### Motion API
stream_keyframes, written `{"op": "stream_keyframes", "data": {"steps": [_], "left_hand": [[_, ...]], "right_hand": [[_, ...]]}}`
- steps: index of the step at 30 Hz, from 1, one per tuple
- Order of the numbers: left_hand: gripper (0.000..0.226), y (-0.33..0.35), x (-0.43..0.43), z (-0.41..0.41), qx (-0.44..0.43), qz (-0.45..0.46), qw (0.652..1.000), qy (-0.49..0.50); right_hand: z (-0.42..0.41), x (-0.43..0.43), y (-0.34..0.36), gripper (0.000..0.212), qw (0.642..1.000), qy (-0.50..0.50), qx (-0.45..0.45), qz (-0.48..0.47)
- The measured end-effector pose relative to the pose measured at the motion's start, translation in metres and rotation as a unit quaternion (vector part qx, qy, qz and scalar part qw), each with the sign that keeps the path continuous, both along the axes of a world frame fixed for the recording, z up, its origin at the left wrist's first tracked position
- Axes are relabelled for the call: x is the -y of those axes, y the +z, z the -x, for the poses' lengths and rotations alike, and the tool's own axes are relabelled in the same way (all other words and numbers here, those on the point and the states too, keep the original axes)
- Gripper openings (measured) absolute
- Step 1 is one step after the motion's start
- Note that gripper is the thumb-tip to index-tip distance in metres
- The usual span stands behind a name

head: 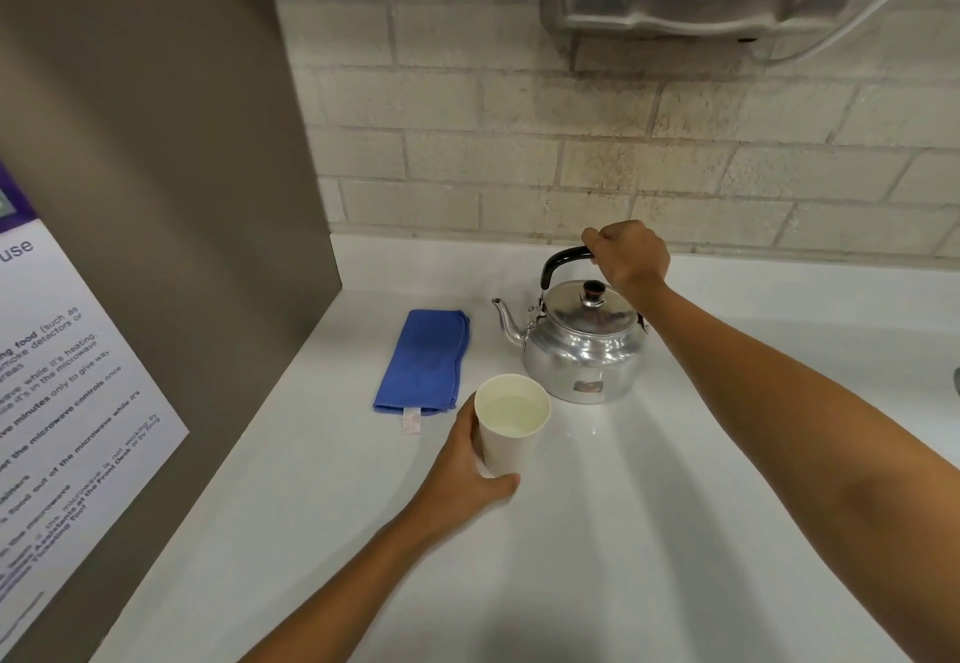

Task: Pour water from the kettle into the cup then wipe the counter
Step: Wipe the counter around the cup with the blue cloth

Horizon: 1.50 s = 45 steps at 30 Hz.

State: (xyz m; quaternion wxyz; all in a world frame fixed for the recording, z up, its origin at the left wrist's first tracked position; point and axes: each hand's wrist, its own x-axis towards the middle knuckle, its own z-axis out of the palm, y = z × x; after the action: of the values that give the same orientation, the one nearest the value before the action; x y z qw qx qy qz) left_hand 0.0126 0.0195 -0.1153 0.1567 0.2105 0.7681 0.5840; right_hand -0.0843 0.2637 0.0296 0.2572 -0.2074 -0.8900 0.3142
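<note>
now left hand (470,459) grips cup (511,423), right hand (631,254) kettle (582,350).

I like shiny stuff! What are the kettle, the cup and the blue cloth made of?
The kettle looks like polished metal, perhaps aluminium: it mirrors the light. Its handle looks like black plastic. The cup seems to be paper: matte white with thin walls. The blue cloth looks like soft woven fabric with stitched edges.

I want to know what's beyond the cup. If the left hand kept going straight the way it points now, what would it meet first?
The left hand already grips the cup. Pushed on, up and right in the picture, the cup would probably meet the kettle first; the gap's depth is unclear.
</note>
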Motion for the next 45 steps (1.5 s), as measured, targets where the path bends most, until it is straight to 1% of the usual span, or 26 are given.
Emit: {"op": "stream_keyframes", "data": {"steps": [2,4,6,7,9,11,12,14,17,21,24,25,27,29,30,32,35,37,40,42,45], "left_hand": [[0.09,0.001,0.01,0.001,0.003,0.009,1.0,-0.009],[0.088,0.006,0.022,0.006,-0.002,0.02,1.0,-0.006],[0.08,0.013,0.033,0.013,-0.028,0.022,0.999,0.011],[0.074,0.019,0.038,0.018,-0.044,0.023,0.998,0.029],[0.062,0.03,0.045,0.03,-0.067,0.018,0.995,0.071],[0.052,0.038,0.049,0.043,-0.084,0.016,0.991,0.107],[0.047,0.04,0.05,0.05,-0.094,0.026,0.988,0.119],[0.042,0.042,0.05,0.064,-0.116,0.062,0.983,0.13],[0.039,0.037,0.046,0.082,-0.147,0.12,0.973,0.13],[0.04,0.028,0.035,0.103,-0.203,0.216,0.95,0.101],[0.046,0.022,0.027,0.12,-0.248,0.302,0.916,0.088],[0.048,0.02,0.025,0.126,-0.255,0.334,0.904,0.08],[0.055,0.013,0.022,0.135,-0.24,0.392,0.886,0.062],[0.06,0.004,0.018,0.138,-0.22,0.433,0.873,0.047],[0.061,-0.001,0.016,0.137,-0.228,0.451,0.862,0.044],[0.061,-0.007,0.014,0.134,-0.255,0.477,0.84,0.038],[0.057,-0.008,0.015,0.124,-0.276,0.491,0.826,0.018],[0.055,-0.008,0.02,0.11,-0.288,0.482,0.827,-0.006],[0.052,-0.016,0.041,0.082,-0.314,0.437,0.84,-0.062],[0.052,-0.019,0.062,0.075,-0.325,0.408,0.849,-0.083],[0.052,-0.008,0.07,0.087,-0.273,0.398,0.873,-0.064]], "right_hand": [[-0.003,0.0,0.0,0.041,1.0,0.007,-0.001,-0.012],[-0.01,0.004,-0.001,0.037,0.999,0.009,-0.024,-0.042],[-0.02,0.011,-0.006,0.028,0.993,0.011,-0.064,-0.094],[-0.029,0.018,-0.01,0.029,0.99,0.01,-0.087,-0.109],[-0.05,0.033,-0.02,0.037,0.985,0.001,-0.147,-0.095],[-0.075,0.049,-0.034,0.047,0.982,-0.019,-0.169,-0.08],[-0.088,0.055,-0.043,0.052,0.984,-0.026,-0.159,-0.075],[-0.111,0.066,-0.063,0.057,0.991,-0.035,-0.109,-0.062],[-0.136,0.077,-0.092,0.053,0.996,-0.017,0.011,-0.087],[-0.156,0.088,-0.129,0.058,0.971,0.036,0.169,-0.162],[-0.166,0.098,-0.15,0.06,0.954,0.065,0.243,-0.164],[-0.168,0.101,-0.154,0.06,0.95,0.067,0.255,-0.168],[-0.169,0.102,-0.159,0.06,0.947,0.06,0.261,-0.176],[-0.168,0.102,-0.16,0.061,0.948,0.055,0.26,-0.176],[-0.167,0.102,-0.161,0.061,0.948,0.054,0.26,-0.173],[-0.166,0.102,-0.162,0.061,0.949,0.055,0.261,-0.17],[-0.166,0.102,-0.163,0.061,0.946,0.057,0.264,-0.179],[-0.166,0.101,-0.163,0.061,0.945,0.059,0.266,-0.18],[-0.165,0.101,-0.163,0.061,0.945,0.061,0.266,-0.18],[-0.165,0.1,-0.163,0.062,0.945,0.062,0.268,-0.176],[-0.166,0.102,-0.162,0.061,0.946,0.061,0.268,-0.173]]}}
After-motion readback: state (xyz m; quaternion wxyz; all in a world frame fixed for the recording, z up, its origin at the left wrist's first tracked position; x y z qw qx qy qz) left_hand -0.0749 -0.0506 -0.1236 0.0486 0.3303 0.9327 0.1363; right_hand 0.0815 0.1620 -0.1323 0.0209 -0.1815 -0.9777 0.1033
